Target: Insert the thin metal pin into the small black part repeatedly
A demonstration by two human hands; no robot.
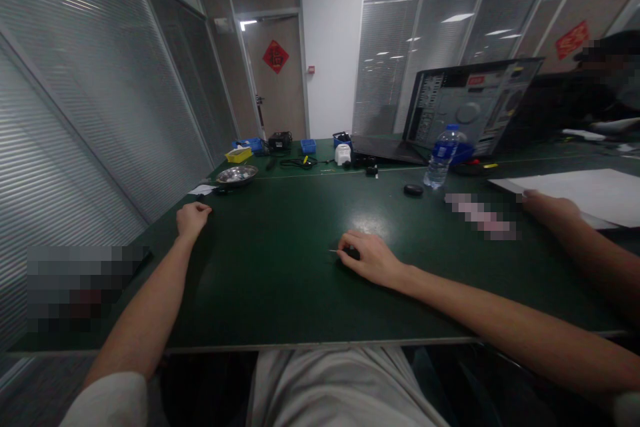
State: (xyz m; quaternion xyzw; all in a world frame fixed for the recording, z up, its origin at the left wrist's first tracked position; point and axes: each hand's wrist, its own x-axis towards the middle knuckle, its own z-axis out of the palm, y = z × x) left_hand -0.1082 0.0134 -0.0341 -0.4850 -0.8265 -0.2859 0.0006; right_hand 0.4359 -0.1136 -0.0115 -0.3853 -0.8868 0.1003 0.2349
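The right hand [367, 257] rested on the green table [280, 293], fingers curled around a small dark tool [349, 253] with a thin tip pointing left. The left hand [193, 217] lay as a loose, empty fist near the table's left edge. Another person's hand [547, 205] rested beside white paper [580, 190].

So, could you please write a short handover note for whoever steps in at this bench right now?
Left hand: closed in a loose fist, resting on the green table near its left edge, apparently holding nothing.
Right hand: on the table at mid-bench, fingers pinched on a small dark tool with a thin metal tip pointing left.
Nearby: metal bowl, water bottle, small black object, open computer case.
A co-worker's hand rests at right by white sheets.
No work is visibly done or under way.
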